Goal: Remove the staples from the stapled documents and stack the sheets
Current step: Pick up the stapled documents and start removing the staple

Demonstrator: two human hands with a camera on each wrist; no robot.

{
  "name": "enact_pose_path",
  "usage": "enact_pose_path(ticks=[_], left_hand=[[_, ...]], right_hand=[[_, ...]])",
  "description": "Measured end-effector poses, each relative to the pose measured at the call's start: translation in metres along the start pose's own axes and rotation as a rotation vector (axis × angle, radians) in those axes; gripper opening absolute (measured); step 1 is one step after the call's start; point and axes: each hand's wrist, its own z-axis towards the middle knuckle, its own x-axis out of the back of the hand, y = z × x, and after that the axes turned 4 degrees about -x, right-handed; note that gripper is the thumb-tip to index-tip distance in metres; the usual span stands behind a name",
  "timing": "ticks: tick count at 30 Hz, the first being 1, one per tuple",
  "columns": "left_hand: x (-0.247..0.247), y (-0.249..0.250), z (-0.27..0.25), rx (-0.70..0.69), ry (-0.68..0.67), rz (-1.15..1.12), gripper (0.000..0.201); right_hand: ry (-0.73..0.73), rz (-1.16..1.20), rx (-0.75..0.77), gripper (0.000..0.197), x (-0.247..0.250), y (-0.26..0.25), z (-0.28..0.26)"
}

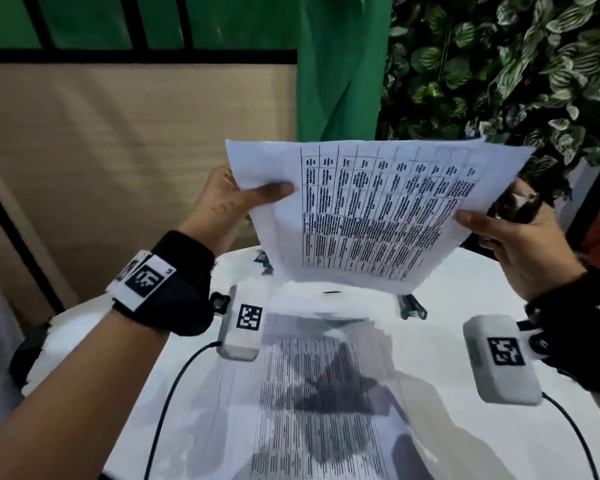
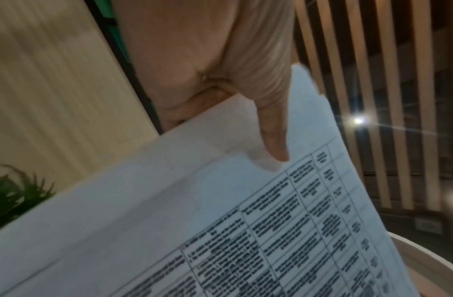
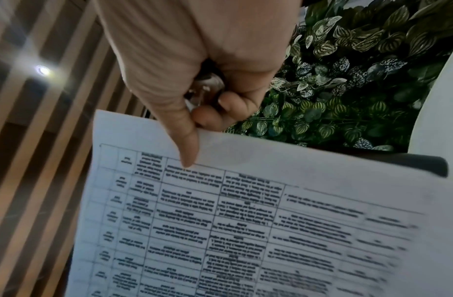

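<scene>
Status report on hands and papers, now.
Left hand and right hand each pinch the printed sheets, raised above the table. Right also grips a dark tool, unidentifiable. Nothing obstructing.

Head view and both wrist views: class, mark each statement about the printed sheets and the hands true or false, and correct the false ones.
1. Both hands hold the white printed sheets above the white table. True.
2. The left hand lies flat on the table. False: its thumb pinches the sheets' edge in the air.
3. The right hand also holds a dark and metallic object in its palm. True.
4. The table holds no paper. False: another printed sheet lies on it.
5. The held sheets show a ruled table of text. True.
</scene>
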Motion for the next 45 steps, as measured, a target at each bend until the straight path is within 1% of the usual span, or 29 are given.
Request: enact_pose_path(ticks=[2, 5, 6, 8, 9, 10, 12, 14, 15, 17, 19, 20, 22, 23, 24, 27, 29, 30, 31, 32, 33, 35, 36, 38, 40, 41, 43, 44, 45], left_hand=[[0.002, -0.001, -0.016, 0.03, -0.02, 0.024, 0.026], [0.003, -0.021, -0.048, 0.153, -0.056, 0.042, 0.033], [0.005, -0.031, -0.06, 0.204, -0.059, 0.043, 0.032], [0.007, -0.045, -0.079, 0.303, -0.072, 0.047, 0.036], [0.008, -0.05, -0.087, 0.347, -0.086, 0.055, 0.043], [0.007, -0.052, -0.091, 0.373, -0.093, 0.063, 0.051], [0.004, -0.053, -0.095, 0.363, -0.022, 0.053, 0.051], [-0.001, -0.05, -0.092, 0.314, 0.105, 0.045, 0.047], [-0.003, -0.048, -0.09, 0.284, 0.142, 0.063, 0.046], [-0.008, -0.044, -0.086, 0.237, 0.138, 0.148, 0.053], [-0.013, -0.04, -0.084, 0.225, 0.068, 0.242, 0.05], [-0.015, -0.039, -0.083, 0.231, 0.035, 0.258, 0.048], [-0.021, -0.037, -0.081, 0.256, 0.002, 0.226, 0.04], [-0.023, -0.036, -0.081, 0.269, -0.007, 0.204, 0.035], [-0.025, -0.035, -0.081, 0.281, -0.022, 0.191, 0.032], [-0.029, -0.034, -0.082, 0.309, -0.058, 0.194, 0.021], [-0.029, -0.035, -0.082, 0.321, -0.063, 0.176, 0.016], [-0.029, -0.035, -0.082, 0.323, -0.064, 0.167, 0.016], [-0.029, -0.034, -0.082, 0.323, -0.064, 0.162, 0.016], [-0.029, -0.034, -0.083, 0.323, -0.064, 0.162, 0.016], [-0.029, -0.034, -0.083, 0.326, -0.064, 0.162, 0.015], [-0.03, -0.033, -0.083, 0.333, -0.06, 0.15, 0.013], [-0.03, -0.033, -0.083, 0.335, -0.055, 0.137, 0.013], [-0.032, -0.033, -0.084, 0.335, -0.042, 0.116, 0.013], [-0.033, -0.032, -0.084, 0.326, -0.03, 0.119, 0.014], [-0.034, -0.031, -0.085, 0.321, -0.027, 0.124, 0.014], [-0.036, -0.029, -0.086, 0.312, -0.022, 0.125, 0.015], [-0.037, -0.028, -0.087, 0.309, -0.017, 0.118, 0.015], [-0.038, -0.026, -0.087, 0.307, -0.015, 0.111, 0.014]], right_hand=[[-0.05, -0.03, -0.009, 0.046, 0.003, 0.01, -0.014], [-0.094, -0.058, -0.124, 0.042, 0.008, 0.034, -0.041], [-0.12, -0.072, -0.185, 0.046, 0.009, 0.043, -0.051], [-0.149, -0.123, -0.286, 0.067, 0.012, 0.057, -0.067], [-0.141, -0.145, -0.342, 0.071, 0.013, 0.063, -0.073], [-0.129, -0.162, -0.391, 0.066, 0.013, 0.067, -0.077], [-0.126, -0.157, -0.469, 0.049, 0.011, 0.07, -0.084], [-0.107, -0.126, -0.514, 0.041, 0.009, 0.073, -0.089], [-0.094, -0.104, -0.528, 0.037, 0.009, 0.074, -0.089], [-0.058, -0.088, -0.546, 0.033, 0.009, 0.074, -0.09], [-0.03, -0.096, -0.548, 0.039, 0.008, 0.072, -0.09], [-0.021, -0.096, -0.544, 0.048, 0.008, 0.071, -0.09], [-0.008, -0.094, -0.54, 0.068, 0.006, 0.07, -0.09], [-0.006, -0.095, -0.546, 0.07, 0.005, 0.07, -0.091], [-0.008, -0.099, -0.554, 0.065, 0.005, 0.07, -0.091], [-0.005, -0.097, -0.576, 0.036, 0.006, 0.069, -0.092], [-0.002, -0.094, -0.578, 0.026, 0.006, 0.068, -0.092], [0.01, -0.075, -0.568, 0.025, 0.005, 0.066, -0.093], [0.055, -0.054, -0.543, 0.029, 0.004, 0.065, -0.093], [0.127, -0.041, -0.504, 0.033, 0.003, 0.061, -0.092], [0.217, -0.052, -0.455, 0.033, 0.001, 0.056, -0.091], [0.322, -0.102, -0.335, 0.019, -0.008, 0.041, -0.089], [0.31, -0.154, -0.266, 0.018, -0.014, 0.035, -0.088], [0.149, -0.3, -0.12, 0.021, -0.031, 0.022, -0.091], [-0.071, -0.53, 0.022, 0.03, -0.053, 0.015, -0.097], [-0.146, -0.653, 0.104, 0.035, -0.062, 0.014, -0.098], [-0.221, -0.829, 0.238, 0.053, -0.079, 0.017, -0.094], [-0.222, -0.874, 0.276, 0.058, -0.087, 0.018, -0.092], [-0.215, -0.903, 0.322, 0.057, -0.093, 0.02, -0.09]])
